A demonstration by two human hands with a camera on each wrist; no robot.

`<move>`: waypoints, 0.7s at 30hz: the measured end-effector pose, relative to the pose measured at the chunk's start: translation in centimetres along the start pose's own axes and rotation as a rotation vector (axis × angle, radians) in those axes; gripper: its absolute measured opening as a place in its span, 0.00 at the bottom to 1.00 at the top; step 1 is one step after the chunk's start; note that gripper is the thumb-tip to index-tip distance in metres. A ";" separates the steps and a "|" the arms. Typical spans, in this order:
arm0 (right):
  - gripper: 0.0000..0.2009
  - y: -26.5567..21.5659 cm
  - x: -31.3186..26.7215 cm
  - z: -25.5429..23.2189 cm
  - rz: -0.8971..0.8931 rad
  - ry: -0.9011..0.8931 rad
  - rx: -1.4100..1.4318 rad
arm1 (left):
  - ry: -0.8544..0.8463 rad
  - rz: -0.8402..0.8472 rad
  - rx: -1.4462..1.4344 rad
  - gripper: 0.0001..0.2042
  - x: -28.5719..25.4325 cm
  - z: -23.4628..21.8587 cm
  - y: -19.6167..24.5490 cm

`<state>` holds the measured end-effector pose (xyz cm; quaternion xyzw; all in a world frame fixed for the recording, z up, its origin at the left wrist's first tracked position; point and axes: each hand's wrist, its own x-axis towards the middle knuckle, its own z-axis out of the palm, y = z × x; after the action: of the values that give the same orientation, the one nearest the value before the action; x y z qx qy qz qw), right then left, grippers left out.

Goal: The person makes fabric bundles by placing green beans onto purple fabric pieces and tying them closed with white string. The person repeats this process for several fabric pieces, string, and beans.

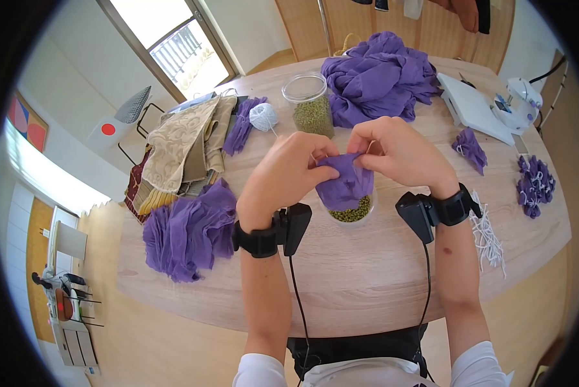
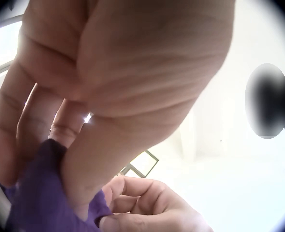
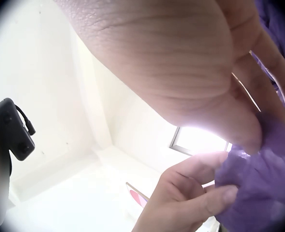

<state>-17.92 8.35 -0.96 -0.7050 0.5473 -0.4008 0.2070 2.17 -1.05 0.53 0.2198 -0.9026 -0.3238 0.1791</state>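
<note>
Both hands hold a small piece of purple cloth [image 1: 346, 184] between them. My left hand [image 1: 279, 174] pinches its left side between thumb and fingers, and my right hand [image 1: 402, 151] pinches the upper right side. Beneath the cloth stands a small clear tub [image 1: 352, 222] of green beans [image 1: 355, 210], its far part hidden by the fabric. In the left wrist view the cloth [image 2: 48, 193] comes out below the left thumb. From the right wrist the cloth [image 3: 265, 179] appears crumpled, with thumbs of both hands on it.
Behind the hands stand a clear jar [image 1: 312, 116] of beans, a white string ball [image 1: 263, 117] and heaped purple fabric [image 1: 379, 77]. Purple strips [image 1: 189, 232] and patterned cloths [image 1: 179, 151] lie left. Cut strings [image 1: 489, 238], tied purple bundles [image 1: 536, 186] and a white machine [image 1: 518, 106] are right.
</note>
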 end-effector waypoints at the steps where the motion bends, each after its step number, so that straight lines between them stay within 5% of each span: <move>1: 0.08 0.0 0.1 0.0 0.007 0.000 0.011 | -0.034 -0.030 0.036 0.09 0.1 -0.1 0.1; 8: 0.09 -1.2 0.2 -0.2 0.030 0.108 0.018 | -0.009 -0.151 -0.015 0.11 0.0 0.0 -0.1; 11: 0.09 -1.1 0.3 0.0 -0.026 0.187 0.037 | 0.056 -0.024 0.054 0.12 0.2 0.0 -0.6; 21: 0.08 -0.7 0.6 0.0 -0.075 0.297 0.067 | 0.117 -0.003 0.063 0.10 0.3 -0.2 -0.3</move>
<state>-17.45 8.01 -0.24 -0.6507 0.5314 -0.5261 0.1321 2.09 -1.50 0.55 0.2455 -0.8999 -0.2823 0.2241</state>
